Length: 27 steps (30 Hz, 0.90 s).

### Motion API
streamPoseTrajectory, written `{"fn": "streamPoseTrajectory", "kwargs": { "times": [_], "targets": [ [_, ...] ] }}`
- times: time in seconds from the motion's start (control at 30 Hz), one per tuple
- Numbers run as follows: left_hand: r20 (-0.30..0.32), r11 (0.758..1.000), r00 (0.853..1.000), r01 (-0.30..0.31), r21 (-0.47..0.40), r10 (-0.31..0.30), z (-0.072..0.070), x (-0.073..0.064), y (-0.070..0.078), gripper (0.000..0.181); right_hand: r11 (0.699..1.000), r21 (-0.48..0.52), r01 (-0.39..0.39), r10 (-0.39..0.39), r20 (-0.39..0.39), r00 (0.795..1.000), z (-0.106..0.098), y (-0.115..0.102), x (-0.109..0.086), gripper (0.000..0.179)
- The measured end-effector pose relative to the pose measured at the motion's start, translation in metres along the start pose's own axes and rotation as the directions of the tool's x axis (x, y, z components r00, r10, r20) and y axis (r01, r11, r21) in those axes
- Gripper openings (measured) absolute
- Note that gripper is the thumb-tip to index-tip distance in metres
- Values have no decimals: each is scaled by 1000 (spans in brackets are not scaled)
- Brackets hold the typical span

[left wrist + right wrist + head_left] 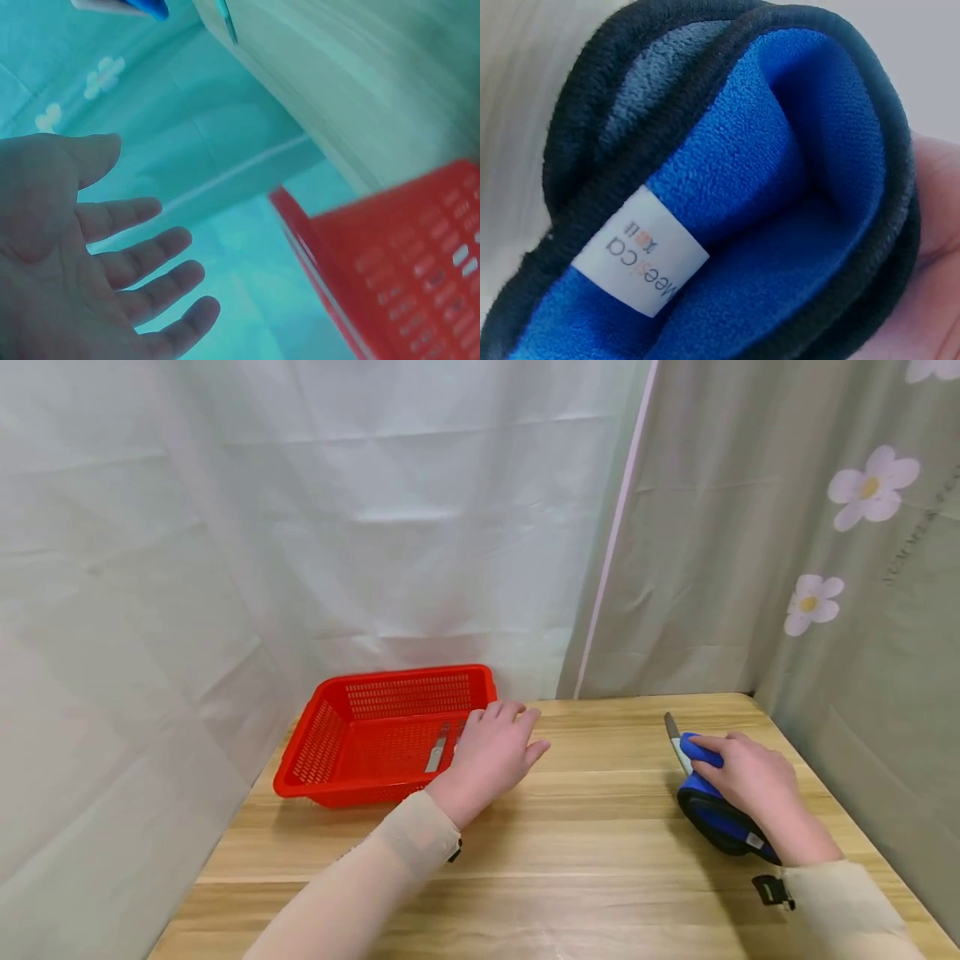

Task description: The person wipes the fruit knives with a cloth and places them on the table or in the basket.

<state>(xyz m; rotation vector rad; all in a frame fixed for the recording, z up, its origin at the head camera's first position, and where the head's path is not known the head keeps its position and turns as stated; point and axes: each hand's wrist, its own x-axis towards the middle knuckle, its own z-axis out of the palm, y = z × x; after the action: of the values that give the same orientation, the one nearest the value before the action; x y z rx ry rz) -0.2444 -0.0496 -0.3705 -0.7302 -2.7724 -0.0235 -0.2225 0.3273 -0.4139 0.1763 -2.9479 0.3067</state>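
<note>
My left hand [491,745] hovers by the right rim of the red plastic basket [311,790], fingers spread and nothing in them. The left wrist view shows its palm [45,277] turned up beside the basket's rim [300,225]. Inside the basket lies a knife [437,752] with a pale handle, and a similar piece beside it is partly hidden by the hand. On the right, my right hand [750,777] grips a folded blue cloth [701,747] with black edging against a knife [675,735], its blade pointing away. A white label [641,251] shows on the cloth.
A light wood table [592,852] carries the basket at its back left. White curtains [450,527] hang behind and to the left, with a grey flowered one [697,543] to the right. A black strap [771,890] circles the right wrist.
</note>
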Motion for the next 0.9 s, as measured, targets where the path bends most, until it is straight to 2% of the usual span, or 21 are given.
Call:
{"fn": "streamPoseTrajectory", "kwargs": {
  "times": [0.13, 0.27, 0.57, 0.73, 0.9],
  "targets": [
    [-23, 999, 999, -43, 22, 44, 4, -1, 12, 49, 999, -6, -35, 35, 38, 999, -1, 14, 4, 49],
    [-39, 998, 997, -62, 34, 63, 9, -3, 20, 50, 998, -5, -60, 60, 70, 996, -1, 25, 9, 51],
    [-53, 993, 993, -107, 53, 110, 19, -8, 33, 48, 996, 7, -87, 85, 145, 986, 1, 36, 21, 55],
    [-37, 994, 994, -97, 44, 99, 24, -9, 34, 48, 997, 7, -75, 73, 167, 983, 6, 35, 27, 53],
    [9, 997, 997, -77, 21, 77, 27, -11, 34, 50, 999, 19, -48, 44, 183, 982, 14, 30, 31, 50]
  ]
}}
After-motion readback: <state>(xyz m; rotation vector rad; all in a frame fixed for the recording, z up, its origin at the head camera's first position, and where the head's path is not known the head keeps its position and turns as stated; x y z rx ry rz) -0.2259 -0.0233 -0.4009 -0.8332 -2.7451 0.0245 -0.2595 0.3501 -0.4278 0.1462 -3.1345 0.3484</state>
